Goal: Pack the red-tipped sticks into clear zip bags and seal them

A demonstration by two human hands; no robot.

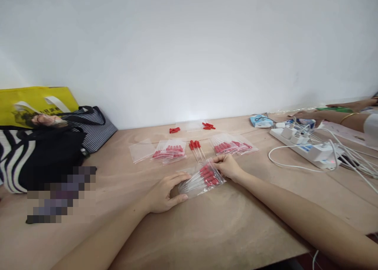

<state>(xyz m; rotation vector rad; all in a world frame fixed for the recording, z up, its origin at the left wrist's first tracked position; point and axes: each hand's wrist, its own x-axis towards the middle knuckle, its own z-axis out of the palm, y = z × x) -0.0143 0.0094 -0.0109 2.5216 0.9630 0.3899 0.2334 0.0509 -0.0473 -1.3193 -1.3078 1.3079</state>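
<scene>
A clear plastic bag [193, 186] of droppers with red bulbs [209, 175] lies tilted on the table before me, bulbs to the right. My right hand [228, 166] pinches the bag's upper right edge between thumb and fingers. At the bag's left end, my left hand [162, 191] is open, its fingers over the top edge and its thumb by the lower edge. Just behind the bag lie several loose droppers [195, 148]. Filled bags [171, 149] lie to the left of these, and more filled bags [230, 144] to the right.
Flat clear bags [142, 149] lie further left. Red bulbs [174, 130] and more droppers [208, 125] are near the wall. A power strip [307, 148] with tangled cables and a blue mask [261, 121] are right, near another person's arms [351, 120]. Bags [41, 155] stand left.
</scene>
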